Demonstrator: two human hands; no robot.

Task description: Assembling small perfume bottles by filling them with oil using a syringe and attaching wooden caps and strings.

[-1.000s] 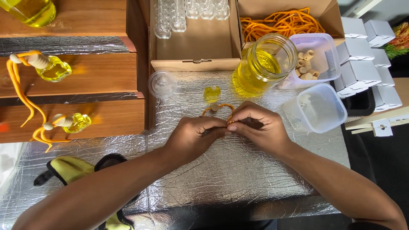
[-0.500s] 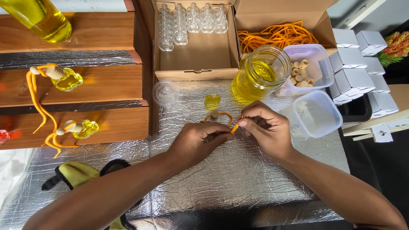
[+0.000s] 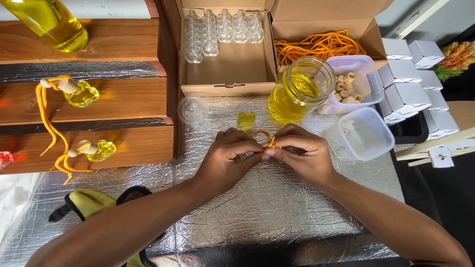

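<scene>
Since a second ago both hands have slid a little toward the near edge of the foil-covered table (image 3: pixel 277 212), and the loop of orange cord (image 3: pixel 263 133) now peeks out above my knuckles instead of lying farther back.

At the left edge, wooden steps (image 3: pixel 114 101) carry two small filled bottles with wooden caps and orange cords (image 3: pixel 79 93), with a tall bottle of yellow oil (image 3: pixel 52 20) on the top step. A yellow and black glove (image 3: pixel 94 202) lies near the front left corner.

My left hand (image 3: pixel 230 160) is closed narrow, thumb and forefinger pinching the cord. My right hand (image 3: pixel 302 153) meets it fingertip to fingertip, pinching the cord's free end, which sticks up as a short orange stub between the two. So the cord sits right in the pinch of both hands, near the middle of the table.

I judge the cord light, soft and limp, likely to slip or fray, so it wants holding close to its tip with fingertips only.

Just behind my hands stand a small clear lid (image 3: pixel 193 110) and a tiny filled bottle (image 3: pixel 246 120). Farther back, a cardboard box (image 3: pixel 227 74) holds empty glass bottles. To the right come a jar of yellow oil (image 3: pixel 299 91), a tub of wooden caps (image 3: pixel 356 81), an open plastic tub (image 3: pixel 363 133), and small white boxes (image 3: pixel 405 96) at the right edge.
</scene>
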